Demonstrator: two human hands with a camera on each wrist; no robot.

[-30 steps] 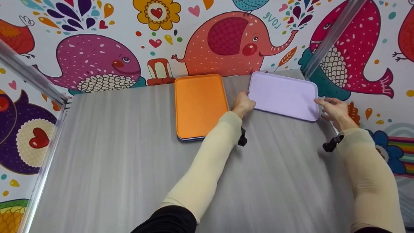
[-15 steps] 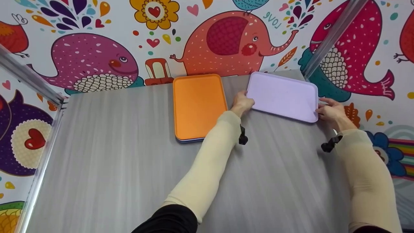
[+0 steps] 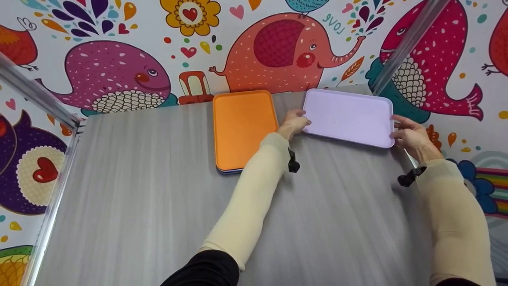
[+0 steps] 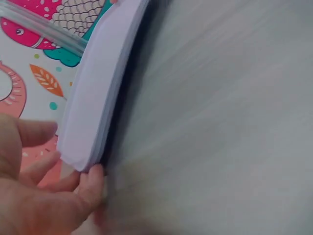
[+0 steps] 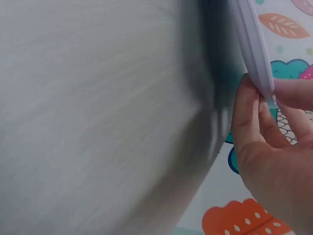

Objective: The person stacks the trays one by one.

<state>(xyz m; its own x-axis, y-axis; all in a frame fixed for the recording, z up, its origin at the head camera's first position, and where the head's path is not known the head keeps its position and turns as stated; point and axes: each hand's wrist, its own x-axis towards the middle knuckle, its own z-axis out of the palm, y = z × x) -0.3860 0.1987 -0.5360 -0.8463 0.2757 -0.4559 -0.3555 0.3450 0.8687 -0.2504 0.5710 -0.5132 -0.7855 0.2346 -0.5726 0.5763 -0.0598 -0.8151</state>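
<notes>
A lilac rectangular tray (image 3: 349, 117) is at the far right of the table, with layered ridges along its side in both wrist views. My left hand (image 3: 294, 122) is at its left end, the fingertips right at the corner in the left wrist view, where one finger stands apart from the rim. At the opposite end my right hand (image 3: 412, 137) pinches the rim; in the right wrist view its thumb (image 5: 296, 93) lies on one face and the fingers (image 5: 247, 110) on the other. A dark shadow runs along the tray's near side.
An orange tray (image 3: 244, 129) lies to the left, lengthwise, with a dark blue edge (image 3: 230, 171) showing beneath it. Behind the grey table (image 3: 139, 190) stands a cartoon-printed wall (image 3: 190, 47). A metal post (image 3: 408, 47) rises at the back right corner.
The lilac tray has shifted slightly right, and its near right corner sits a little farther back. My left hand has drawn slightly left, while my right hand has changed its hold on the rim.
</notes>
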